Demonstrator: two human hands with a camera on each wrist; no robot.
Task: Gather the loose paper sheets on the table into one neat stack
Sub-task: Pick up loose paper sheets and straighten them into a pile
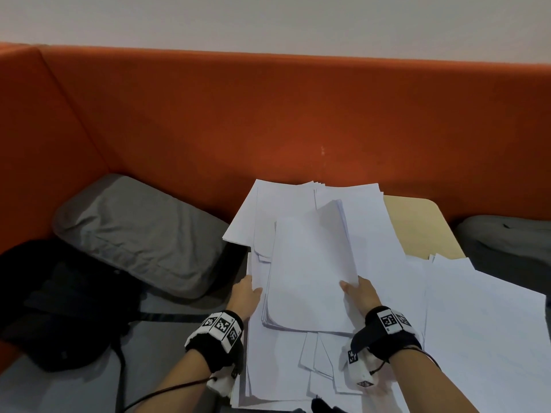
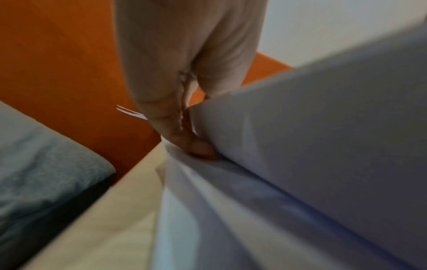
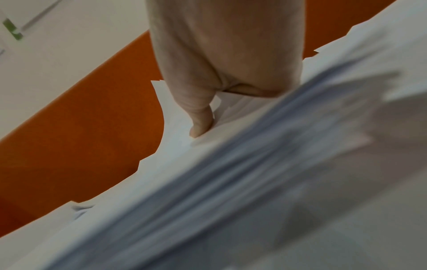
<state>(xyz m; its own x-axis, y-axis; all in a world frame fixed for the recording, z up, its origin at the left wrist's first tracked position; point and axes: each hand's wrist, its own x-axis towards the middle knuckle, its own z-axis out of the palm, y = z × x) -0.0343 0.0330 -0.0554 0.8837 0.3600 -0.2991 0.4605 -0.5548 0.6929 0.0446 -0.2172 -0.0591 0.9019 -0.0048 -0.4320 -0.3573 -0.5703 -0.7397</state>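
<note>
The right hand [image 1: 359, 296] pinches the near right corner of a gathered stack of white sheets [image 1: 310, 272], thumb on top and fingers tucked underneath; the right wrist view shows the thumb [image 3: 201, 118] pressing down into the paper, with the stack's layered edges running blurred below it. The left hand [image 1: 246, 295] grips the left side of the paper pile, thumb lying over the edge and the other fingers hidden under the sheets; in the left wrist view a fingertip [image 2: 198, 148] is wedged between a raised bundle and the sheets beneath it. Both wrists wear black bands with square printed markers.

The held stack lies tilted over a wider spread of loose sheets [image 1: 483, 329] that covers most of the pale wooden table [image 1: 417, 222]. Some sheets fan out past the far left edge of the table, others lie to the right and near the person's body.

Left of the table a grey cushion [image 1: 137, 234] rests on the seat, with a black bag [image 1: 59, 305] just in front of it. An orange upholstered backrest [image 1: 268, 114] runs behind everything, below a pale wall [image 1: 268, 22].
</note>
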